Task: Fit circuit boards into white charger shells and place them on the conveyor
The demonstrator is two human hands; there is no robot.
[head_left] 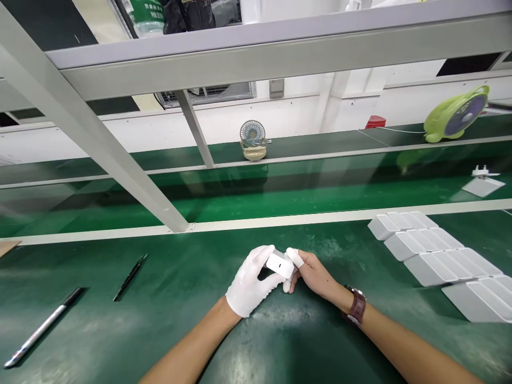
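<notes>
A white charger [280,265] with a small dark oval port in its face is held above the green bench [192,330]. My left hand [252,280], in a white glove, grips its left side between thumb and fingers. At its right side my right hand [316,274] pinches it with fingers in white finger cots; the tips are partly hidden behind the charger. A watch with a brown strap [357,306] is on my right wrist.
Rows of white blocks, likely chargers [452,266], stand at the right. A black pen [130,277] and a silver-black stick [44,326] lie at the left. Behind run a green conveyor belt [304,197] carrying a plugged white piece [484,184], a metal frame post [132,176] and two small fans [253,140].
</notes>
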